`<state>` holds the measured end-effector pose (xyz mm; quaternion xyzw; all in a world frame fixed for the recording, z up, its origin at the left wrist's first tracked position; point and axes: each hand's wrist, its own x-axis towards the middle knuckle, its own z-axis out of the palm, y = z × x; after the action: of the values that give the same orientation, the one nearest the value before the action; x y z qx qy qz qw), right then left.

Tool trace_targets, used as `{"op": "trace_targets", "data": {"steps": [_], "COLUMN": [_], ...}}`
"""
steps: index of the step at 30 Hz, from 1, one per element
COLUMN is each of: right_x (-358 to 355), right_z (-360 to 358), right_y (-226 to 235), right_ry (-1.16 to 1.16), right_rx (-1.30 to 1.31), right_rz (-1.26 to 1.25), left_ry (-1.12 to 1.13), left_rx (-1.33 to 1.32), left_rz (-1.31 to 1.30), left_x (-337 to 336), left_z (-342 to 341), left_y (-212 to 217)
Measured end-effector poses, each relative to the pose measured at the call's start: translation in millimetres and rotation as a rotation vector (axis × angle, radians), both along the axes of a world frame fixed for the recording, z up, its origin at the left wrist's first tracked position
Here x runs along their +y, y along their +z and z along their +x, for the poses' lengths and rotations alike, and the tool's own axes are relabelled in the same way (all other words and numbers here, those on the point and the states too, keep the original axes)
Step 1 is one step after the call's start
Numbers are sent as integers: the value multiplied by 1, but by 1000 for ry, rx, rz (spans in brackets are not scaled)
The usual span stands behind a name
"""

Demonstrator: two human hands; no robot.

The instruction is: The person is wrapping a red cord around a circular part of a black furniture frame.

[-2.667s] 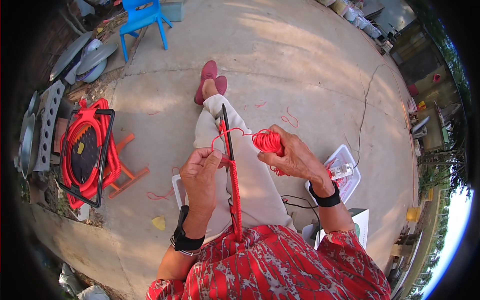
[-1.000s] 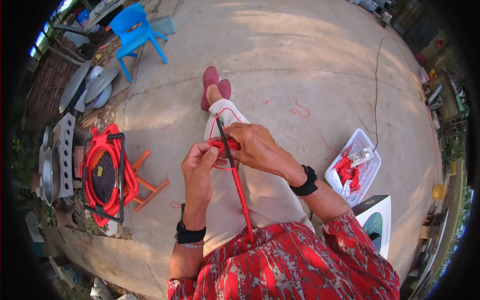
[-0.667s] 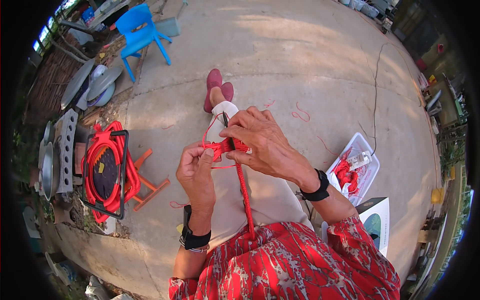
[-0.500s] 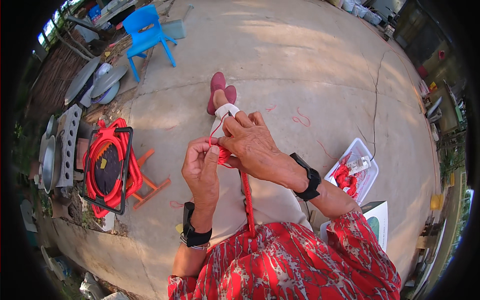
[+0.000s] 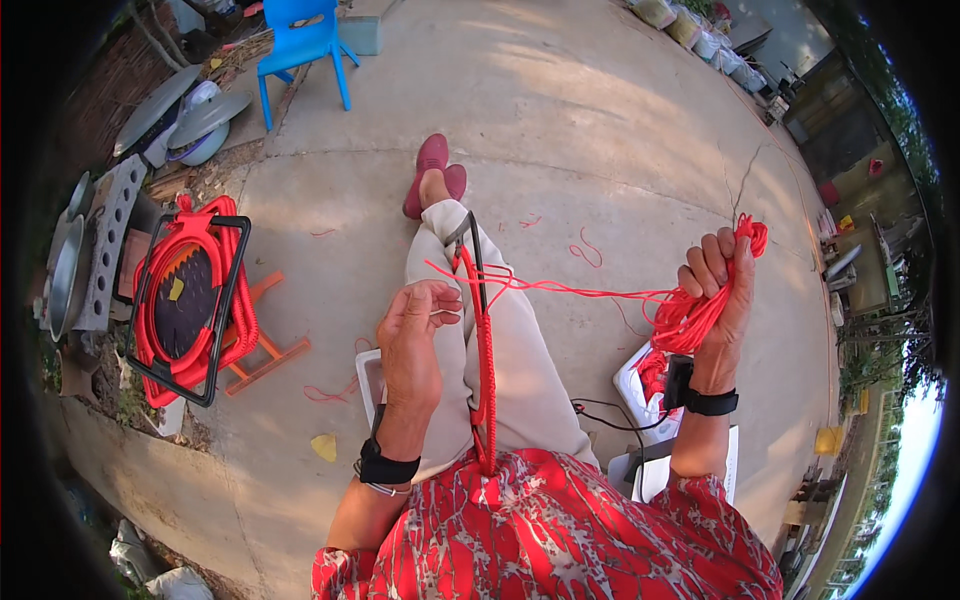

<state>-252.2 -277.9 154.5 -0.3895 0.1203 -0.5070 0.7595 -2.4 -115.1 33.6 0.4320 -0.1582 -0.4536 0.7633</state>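
Note:
My right hand (image 5: 722,275) is raised on the right, its fingers wrapped round a looped bundle of red cord (image 5: 688,318). Thin strands stretch from it leftward to a narrow black frame (image 5: 478,250) between my legs, where they cross its upper end. Lower down, that frame is covered with tight red cord wrapping (image 5: 487,390). Just left of the frame is my left hand (image 5: 412,335), palm inward and fingers loosely bent and apart. A loose cord end sticks out above its fingertips, and I see nothing held in it.
A red-and-black folding frame (image 5: 190,300) leans on the left beside an orange wooden piece (image 5: 270,345). A white basket (image 5: 640,385) with red cord stands at my right. Ahead left is a blue chair (image 5: 302,45). Cord scraps (image 5: 587,250) lie on the concrete.
My right hand has swung far out to the right with the cord bundle, drawing the strands out. My left hand has let go of the cord. The black frame has come into sight.

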Motion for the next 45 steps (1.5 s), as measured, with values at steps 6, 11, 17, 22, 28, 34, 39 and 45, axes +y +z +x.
{"op": "trace_targets", "data": {"steps": [6,11,17,22,28,34,39,45], "right_x": [10,27,34,51,63,67,93,91], "right_z": [-109,-117,-44,49,73,65,70,61], "right_y": [-50,-93,-123,-82,-94,-74,-54,-75], "right_ry": [-109,-97,-153,225,326,186,108,111], "right_rx": [621,1079,1519,1076,998,883,1241,1132], "right_rz": [150,134,-325,-90,-215,78,-422,-371], "left_ry": [-41,4,24,28,63,88,145,79], "left_rx": [-645,-656,-748,-753,-682,-737,-805,-773], "left_rz": [27,-5,-31,-11,-46,3,7,-18], "left_x": [11,0,0,1,2,1,0,4], "left_z": [-23,-38,-41,-43,-44,-43,-41,-36], "left_y": [-6,-4,-12,-9,-15,-8,-7,-7]}}
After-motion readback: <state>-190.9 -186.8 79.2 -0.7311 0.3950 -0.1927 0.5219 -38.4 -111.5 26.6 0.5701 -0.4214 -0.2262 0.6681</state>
